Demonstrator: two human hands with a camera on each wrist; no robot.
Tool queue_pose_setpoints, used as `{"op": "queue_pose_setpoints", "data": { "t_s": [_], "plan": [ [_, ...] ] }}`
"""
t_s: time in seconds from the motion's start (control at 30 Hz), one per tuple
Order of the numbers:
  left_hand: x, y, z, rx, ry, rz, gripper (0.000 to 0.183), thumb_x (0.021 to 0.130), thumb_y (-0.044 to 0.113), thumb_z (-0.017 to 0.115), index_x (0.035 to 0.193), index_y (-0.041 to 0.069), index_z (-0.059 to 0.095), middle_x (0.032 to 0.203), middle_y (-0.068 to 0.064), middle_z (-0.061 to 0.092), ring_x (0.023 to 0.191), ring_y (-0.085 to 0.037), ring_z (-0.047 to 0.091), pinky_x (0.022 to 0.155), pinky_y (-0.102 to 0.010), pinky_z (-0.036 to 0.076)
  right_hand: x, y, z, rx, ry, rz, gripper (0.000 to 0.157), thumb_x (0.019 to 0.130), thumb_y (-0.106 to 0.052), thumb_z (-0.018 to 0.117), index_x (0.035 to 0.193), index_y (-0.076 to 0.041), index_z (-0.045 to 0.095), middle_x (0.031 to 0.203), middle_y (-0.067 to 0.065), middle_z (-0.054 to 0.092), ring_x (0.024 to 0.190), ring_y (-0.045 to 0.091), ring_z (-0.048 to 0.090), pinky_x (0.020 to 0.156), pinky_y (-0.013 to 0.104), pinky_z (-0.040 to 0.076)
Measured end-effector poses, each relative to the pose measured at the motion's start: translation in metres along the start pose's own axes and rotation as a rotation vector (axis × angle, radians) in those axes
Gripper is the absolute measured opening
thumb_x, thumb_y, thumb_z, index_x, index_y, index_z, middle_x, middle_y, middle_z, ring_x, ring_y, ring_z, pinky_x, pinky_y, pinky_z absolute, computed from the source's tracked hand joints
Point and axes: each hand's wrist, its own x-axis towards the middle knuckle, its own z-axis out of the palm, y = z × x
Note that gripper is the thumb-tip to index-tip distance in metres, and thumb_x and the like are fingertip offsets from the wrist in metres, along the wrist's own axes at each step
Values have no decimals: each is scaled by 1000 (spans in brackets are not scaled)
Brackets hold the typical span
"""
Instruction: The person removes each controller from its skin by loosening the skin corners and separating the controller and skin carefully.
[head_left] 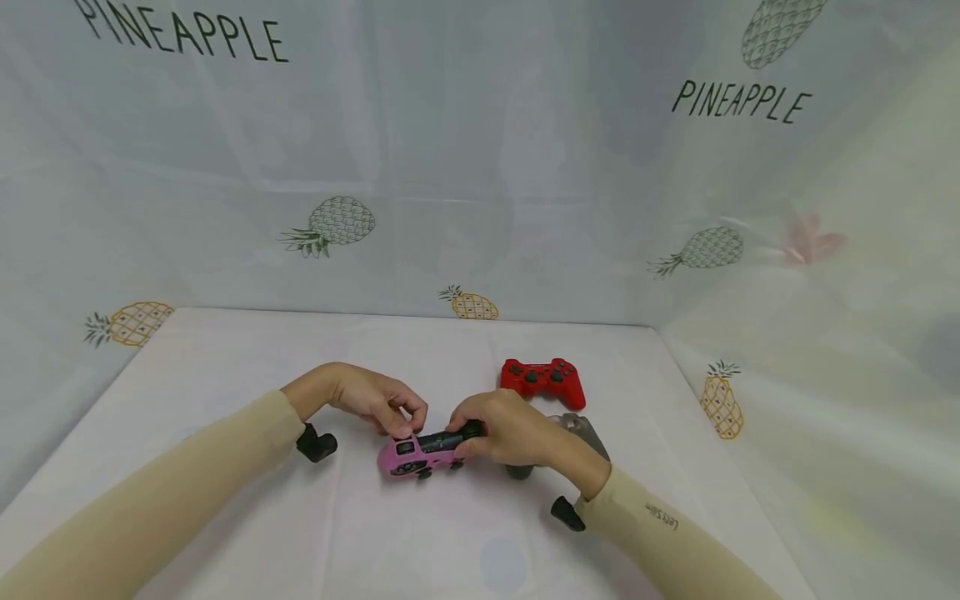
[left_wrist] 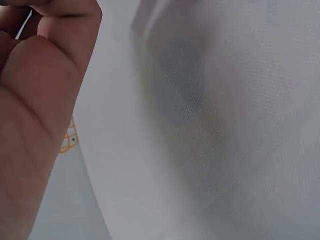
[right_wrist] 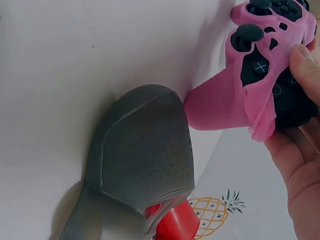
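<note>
A black game controller [head_left: 441, 442] in a pink silicone cover [head_left: 390, 458] lies between both hands, low over the table. My right hand [head_left: 513, 429] grips its right end, thumb on the face and fingers underneath. There the cover's edge [right_wrist: 260, 117] is folded back and bare black body [right_wrist: 295, 100] shows. With thumb and finger, my left hand [head_left: 378, 400] pinches the pink cover near the controller's left end. In the left wrist view only the curled left hand [left_wrist: 45, 75] appears; the controller is out of sight.
Behind the right hand rests a grey controller-shaped piece [head_left: 585, 429], its dotted grip [right_wrist: 150, 145] close to the pink cover. A red controller [head_left: 543, 379] lies farther back. White cloth covers the table [head_left: 247, 358]; a pineapple-print curtain [head_left: 465, 150] hangs behind and along the sides.
</note>
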Motion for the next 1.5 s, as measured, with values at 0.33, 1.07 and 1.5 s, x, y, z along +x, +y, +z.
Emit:
{"op": "queue_pose_setpoints", "data": {
  "t_s": [0.33,1.07,1.5],
  "plan": [
    [-1,6,-4,-5,-24,-40,12,104,13,67,96,13,58,85,6,49,72,-10,42,66,-24,34,1,-1,0,2,7,-22,23,90,-27,88,108,-18,78,106,-11,76,94,-1,66,83,20,54],
    [-34,-22,21,192,493,167,15,105,25,69,106,11,67,90,2,55,78,-12,50,69,-28,43,5,-7,1,26,88,120,21,89,-28,89,106,-18,81,99,-12,78,78,3,59,70,23,49],
    [-43,-34,32,252,634,279,5,106,19,68,104,23,69,86,4,56,74,-8,50,65,-27,45,9,-13,8,42,162,200,19,89,-26,90,102,-17,82,90,-12,76,74,5,58,64,23,46]
  ]
}}
